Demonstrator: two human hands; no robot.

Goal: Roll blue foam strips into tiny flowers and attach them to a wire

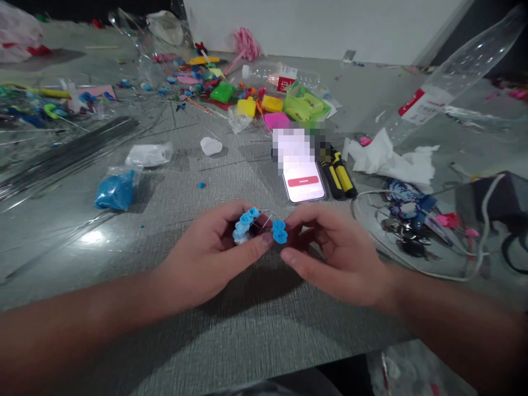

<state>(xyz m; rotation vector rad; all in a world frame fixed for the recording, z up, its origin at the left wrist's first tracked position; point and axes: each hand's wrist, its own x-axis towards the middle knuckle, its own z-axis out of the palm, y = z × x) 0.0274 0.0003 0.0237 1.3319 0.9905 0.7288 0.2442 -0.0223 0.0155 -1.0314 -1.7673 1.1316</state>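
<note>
My left hand (210, 250) is closed round a small cluster of blue clay flowers (244, 223) on thin wire stems, held just above the grey table (231, 341). My right hand (338, 250) pinches another small blue clay flower (279, 231) between thumb and fingers, right beside the cluster and almost touching it. Thin wires show between the two hands. Both hands hover over the table's near middle.
A lit phone (303, 179) lies just beyond the hands, with yellow-black tools (339, 173) beside it. A blue clay bag (115, 190) sits at left, a wire bundle (70, 154) farther left, coloured clay packs (272, 104) at the back, tissue (388, 159), cables and keys at right.
</note>
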